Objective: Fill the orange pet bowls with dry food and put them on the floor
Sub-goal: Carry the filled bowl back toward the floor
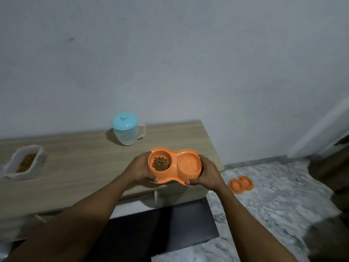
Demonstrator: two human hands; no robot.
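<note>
Bowl in both hands: orange double pet bowl (175, 167) held level at the near right corner of the wooden table (85, 163), close to the front edge and the right edge alike; touching the top or just above it, cannot tell. Gripped at one end by the left hand (138, 168), fingers curled round the far rim and thumb pressed on the near flange; clamped at the other end by the right hand (209, 173) in the same way. In the left well, a heap of dry food (160, 163); right well glossy, contents unclear. Farther back on the table, near the wall (170, 53), a clear pitcher (128, 135) with a teal lid, upright, well apart from the bowl. At the far left, a plastic container (24, 163) with brown kibble inside. Wide stretch of tabletop between container and hands. Beyond the table's right edge, a broad run of marbled floor (273, 205), with a second orange double bowl (240, 184) lying on it near the table's corner. Below the forearms, a dark mat (160, 233) in front of the table. Dark blurred shapes along the right border, not identifiable.
</note>
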